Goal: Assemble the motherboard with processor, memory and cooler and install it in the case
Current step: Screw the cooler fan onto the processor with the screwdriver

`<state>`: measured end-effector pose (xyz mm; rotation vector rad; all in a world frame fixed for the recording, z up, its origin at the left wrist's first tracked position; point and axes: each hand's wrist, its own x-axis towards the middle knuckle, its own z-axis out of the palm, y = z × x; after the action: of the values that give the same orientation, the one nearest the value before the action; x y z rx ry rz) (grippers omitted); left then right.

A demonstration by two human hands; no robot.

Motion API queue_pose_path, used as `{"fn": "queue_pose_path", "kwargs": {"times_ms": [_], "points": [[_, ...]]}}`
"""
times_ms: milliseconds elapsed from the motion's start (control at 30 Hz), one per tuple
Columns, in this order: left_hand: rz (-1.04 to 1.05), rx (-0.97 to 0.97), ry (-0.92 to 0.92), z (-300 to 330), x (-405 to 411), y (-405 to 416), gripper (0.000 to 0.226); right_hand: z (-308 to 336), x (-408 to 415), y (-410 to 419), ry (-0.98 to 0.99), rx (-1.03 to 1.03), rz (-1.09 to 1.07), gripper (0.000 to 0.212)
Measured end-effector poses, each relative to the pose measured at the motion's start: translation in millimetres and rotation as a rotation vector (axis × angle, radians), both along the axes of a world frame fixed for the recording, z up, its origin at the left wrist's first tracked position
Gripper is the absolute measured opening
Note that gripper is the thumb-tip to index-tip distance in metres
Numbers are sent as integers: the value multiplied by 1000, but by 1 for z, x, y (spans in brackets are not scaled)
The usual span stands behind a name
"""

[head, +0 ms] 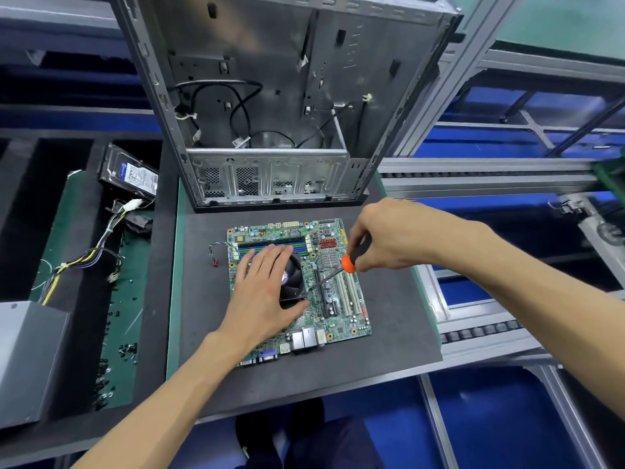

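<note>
- Hands at work over a motherboard (pixel 341 316): we see the left hand (pixel 267 292) laid flat, fingers straight and spread, pressing down on the black cooler (pixel 293 277) fan.
- Our view shows the right hand (pixel 389 238) curled round the black handle of a screwdriver (pixel 348 264), its orange collar just below the fingers; the thin shaft slants down and left, its tip meeting the near right corner of the cooler, beside the left thumb.
- We note the green board lies flat on the dark mat of the tabletop (pixel 389 333), port block toward the person, long white and black expansion slots on its right half, and memory (pixel 297 247) sticks seated in the slots just beyond the left fingertips.
- The cooler sits on the board's left-centre, mostly covered by the left palm; we cannot see the processor under it.
- Behind the board, well apart from both hands, the case (pixel 270 96) stands open toward us, bare metal with loose black cables inside.
- To the left we make out a hard drive (pixel 135 177), a bundle of coloured power cables (pixel 91 255) and scattered black screws (pixel 115 360) on a green mat.
</note>
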<state>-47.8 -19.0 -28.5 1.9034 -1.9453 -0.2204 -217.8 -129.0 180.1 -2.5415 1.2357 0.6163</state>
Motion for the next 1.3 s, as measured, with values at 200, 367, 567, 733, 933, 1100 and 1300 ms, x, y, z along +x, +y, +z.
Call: {"fn": "queue_pose_path", "kwargs": {"times_ms": [200,367,567,733,933,1100,1300], "points": [[-2,3,2,1,-1,0,94,0,1,1,6,-14,14,22],[3,-16,4,0,0,0,94,7,12,13,119,-146,279,20],[2,-25,-10,-2,-1,-1,91,11,32,25,166,-357,917,21],[6,-48,1,-3,-1,-1,89,6,41,22,218,-317,875,37],[3,-47,9,-3,-2,-1,91,3,49,11,256,243,-63,32],[4,-52,11,-3,-2,-1,90,11,61,29,434,0,423,10],[11,-66,-6,-6,-3,-2,88,9,54,22,359,-158,704,6]]}}
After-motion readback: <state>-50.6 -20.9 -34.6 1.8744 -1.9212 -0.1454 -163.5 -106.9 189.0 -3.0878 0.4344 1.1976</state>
